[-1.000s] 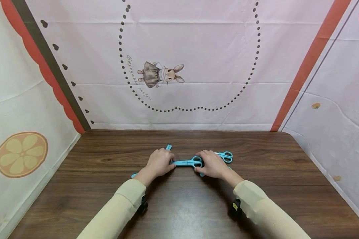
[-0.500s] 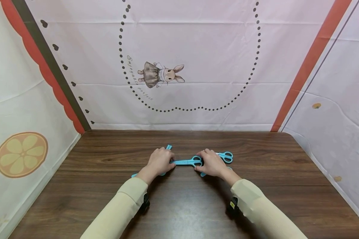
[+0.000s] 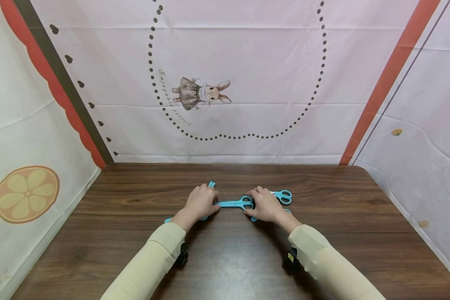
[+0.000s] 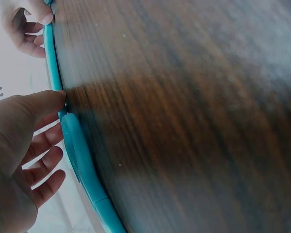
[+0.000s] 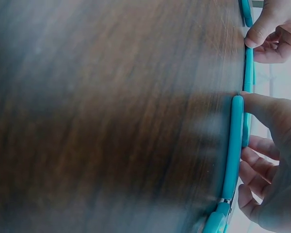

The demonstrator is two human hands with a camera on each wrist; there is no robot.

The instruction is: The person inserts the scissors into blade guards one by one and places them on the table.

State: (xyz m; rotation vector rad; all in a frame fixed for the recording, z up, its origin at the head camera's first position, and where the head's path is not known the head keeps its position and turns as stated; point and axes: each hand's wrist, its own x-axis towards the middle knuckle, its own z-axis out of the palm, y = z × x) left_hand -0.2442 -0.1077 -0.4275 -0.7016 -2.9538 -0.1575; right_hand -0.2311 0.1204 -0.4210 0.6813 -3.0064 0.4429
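Note:
A pair of light-blue scissors (image 3: pixel 229 204) lies crosswise on the table, blades covered or blue, finger loops to the right. With thumb and fingers my left hand (image 3: pixel 200 202) pinches its left end, hiding the tip. At the loops, my right hand (image 3: pixel 265 206) grips the other end. In the left wrist view, the left thumb (image 4: pixel 48 103) lies against the blue edge. The right thumb (image 5: pixel 259 104) touches the handle end in the right wrist view. More blue pieces lie partly under the left hand, one sticking out behind (image 3: pixel 211 184) and one by the wrist (image 3: pixel 168 220).
Beyond the right hand lies another pair of scissors with blue loops (image 3: pixel 284 197) and a pale blade. A blue rounded end (image 3: pixel 254 218) shows beneath that hand. The dark wooden table (image 3: pixel 225 258) meets a printed cloth backdrop (image 3: pixel 270 125) at its far edge.
Both forearms have shifted slightly inward since the oldest frame. The hands keep hold of the same scissors, which stay in nearly the same place.

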